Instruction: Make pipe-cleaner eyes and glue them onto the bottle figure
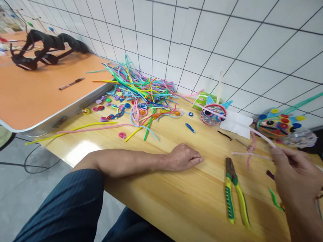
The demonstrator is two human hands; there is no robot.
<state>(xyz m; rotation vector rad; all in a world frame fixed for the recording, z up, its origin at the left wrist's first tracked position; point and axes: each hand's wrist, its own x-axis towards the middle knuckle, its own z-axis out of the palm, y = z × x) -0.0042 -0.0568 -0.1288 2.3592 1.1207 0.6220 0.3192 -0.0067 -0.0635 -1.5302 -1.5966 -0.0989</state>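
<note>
My left hand (185, 158) rests closed on the wooden table, fingers curled under, with nothing showing in it. Over the table's right side, my right hand (298, 175) pinches the end of a pale pink pipe cleaner (264, 136). Its far part stretches left, in front of a white paper (236, 124) and a round clear ornament (213, 115) with blue ears and googly eyes. Beneath it lie twisted pink pipe cleaners (252, 149). Between my hands are pliers (230, 187) with green and yellow handles, jaws pointing away from me.
A heap of colourful pipe cleaners (144, 83) lies against the tiled wall, coiled pieces (108, 115) around it. A second decorated ornament (278, 123) stands at the right. Small blue tweezers (190, 128) lie mid-table. An orange table (46, 92) at left bears a pen (71, 84) and black straps (44, 48).
</note>
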